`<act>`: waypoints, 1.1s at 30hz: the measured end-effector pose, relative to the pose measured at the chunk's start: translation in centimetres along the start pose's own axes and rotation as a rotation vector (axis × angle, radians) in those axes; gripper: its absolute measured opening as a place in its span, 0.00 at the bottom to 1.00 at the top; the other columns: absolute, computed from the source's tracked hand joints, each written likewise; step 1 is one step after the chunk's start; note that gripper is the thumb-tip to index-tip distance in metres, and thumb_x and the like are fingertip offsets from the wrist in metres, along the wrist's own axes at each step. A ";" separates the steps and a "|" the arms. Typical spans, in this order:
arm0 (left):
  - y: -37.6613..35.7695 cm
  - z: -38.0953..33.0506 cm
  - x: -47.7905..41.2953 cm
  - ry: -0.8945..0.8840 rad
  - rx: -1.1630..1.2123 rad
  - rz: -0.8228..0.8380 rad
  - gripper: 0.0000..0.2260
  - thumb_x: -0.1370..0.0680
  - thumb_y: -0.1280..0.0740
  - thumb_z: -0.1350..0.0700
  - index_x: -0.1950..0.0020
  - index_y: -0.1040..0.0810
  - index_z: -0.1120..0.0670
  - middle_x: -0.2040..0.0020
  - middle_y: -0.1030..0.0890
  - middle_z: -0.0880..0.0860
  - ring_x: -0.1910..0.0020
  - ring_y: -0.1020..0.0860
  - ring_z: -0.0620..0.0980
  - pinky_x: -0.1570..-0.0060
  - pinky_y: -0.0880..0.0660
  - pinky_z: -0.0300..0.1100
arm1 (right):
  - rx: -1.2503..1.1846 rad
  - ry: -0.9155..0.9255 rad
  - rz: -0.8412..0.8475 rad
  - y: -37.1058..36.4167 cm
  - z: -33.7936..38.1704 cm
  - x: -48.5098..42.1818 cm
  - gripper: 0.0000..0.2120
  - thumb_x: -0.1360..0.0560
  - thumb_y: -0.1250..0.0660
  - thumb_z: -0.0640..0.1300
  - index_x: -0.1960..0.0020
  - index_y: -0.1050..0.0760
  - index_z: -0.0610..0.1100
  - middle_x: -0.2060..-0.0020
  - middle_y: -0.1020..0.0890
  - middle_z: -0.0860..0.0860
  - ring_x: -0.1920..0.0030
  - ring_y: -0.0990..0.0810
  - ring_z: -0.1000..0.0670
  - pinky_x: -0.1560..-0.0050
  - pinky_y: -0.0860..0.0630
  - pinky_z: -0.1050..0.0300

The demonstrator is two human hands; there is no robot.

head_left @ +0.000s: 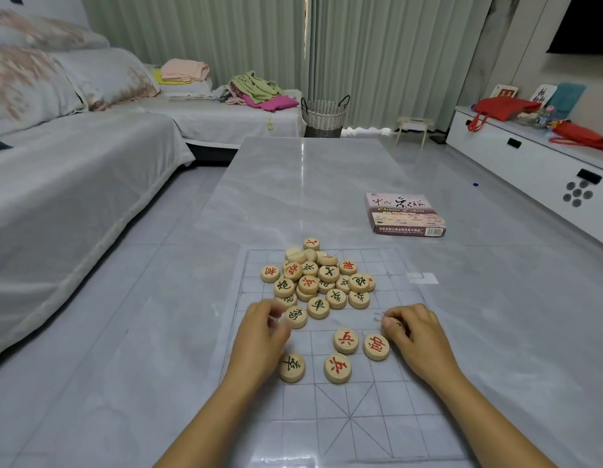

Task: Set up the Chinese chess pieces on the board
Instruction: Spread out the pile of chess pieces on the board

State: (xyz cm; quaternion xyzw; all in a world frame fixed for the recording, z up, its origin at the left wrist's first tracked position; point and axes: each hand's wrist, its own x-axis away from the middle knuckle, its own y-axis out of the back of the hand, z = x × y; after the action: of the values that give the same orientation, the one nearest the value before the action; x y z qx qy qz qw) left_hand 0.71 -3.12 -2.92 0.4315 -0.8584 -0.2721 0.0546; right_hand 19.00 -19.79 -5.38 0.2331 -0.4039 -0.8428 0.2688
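While my right hand [413, 332] pinches a piece [396, 323], I'd seat it squarely on a board [377, 417] crossing; left hand [263, 336] curled, blurred; hold I cannot tell.

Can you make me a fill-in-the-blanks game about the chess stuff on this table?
The pile of pieces sits on the ___.
The piece beside the right hand has ___ writing.
The box lies to the pile's ___.
Missing words: board; red; right.
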 end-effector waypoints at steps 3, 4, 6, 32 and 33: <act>-0.7 -0.9 -4.5 -0.062 -0.176 -0.066 0.11 0.26 0.35 0.59 0.44 0.27 0.55 0.44 0.27 0.54 0.45 0.28 0.52 0.48 0.31 0.42 | -0.019 0.005 -0.011 0.0 -0.2 0.0 0.08 0.23 0.39 0.48 0.49 0.23 0.48 0.54 0.27 0.53 0.49 0.30 0.52 0.51 0.35 0.60; -0.9 -0.9 -5.8 -0.044 -0.269 -0.062 0.13 0.26 0.34 0.57 0.42 0.28 0.55 0.42 0.27 0.55 0.42 0.29 0.54 0.45 0.32 0.45 | -0.031 0.002 -0.012 0.0 -0.3 -0.1 0.08 0.23 0.39 0.47 0.49 0.23 0.48 0.54 0.27 0.53 0.49 0.30 0.52 0.52 0.35 0.60; -1.4 -0.8 -7.6 0.049 -0.420 -0.014 0.17 0.26 0.33 0.52 0.40 0.30 0.56 0.40 0.28 0.56 0.39 0.31 0.57 0.43 0.33 0.49 | -0.044 -0.004 -0.015 0.0 -0.3 -0.1 0.07 0.23 0.39 0.47 0.50 0.23 0.48 0.55 0.27 0.53 0.51 0.29 0.52 0.53 0.35 0.60; 1.2 3.7 1.5 -0.072 0.031 0.005 0.09 0.26 0.32 0.58 0.52 0.25 0.44 0.56 0.22 0.44 0.52 0.27 0.37 0.57 0.32 0.24 | -0.033 0.046 -0.017 -1.3 3.4 -4.2 0.18 0.24 0.38 0.45 0.34 0.30 0.44 0.37 0.28 0.48 0.37 0.33 0.47 0.39 0.36 0.57; 1.2 3.8 1.5 -0.083 0.020 0.002 0.08 0.26 0.32 0.58 0.52 0.24 0.45 0.56 0.22 0.44 0.52 0.27 0.36 0.57 0.32 0.23 | -0.010 0.057 -0.006 -1.7 3.9 -4.9 0.19 0.23 0.38 0.45 0.33 0.31 0.45 0.36 0.28 0.48 0.36 0.34 0.47 0.37 0.36 0.56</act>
State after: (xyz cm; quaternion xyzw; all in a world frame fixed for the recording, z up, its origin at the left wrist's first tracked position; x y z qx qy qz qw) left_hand -2.28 -2.10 -5.75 0.4196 -0.8630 -0.2811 0.0151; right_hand 19.81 -13.56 -3.64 0.2565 -0.3912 -0.8386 0.2790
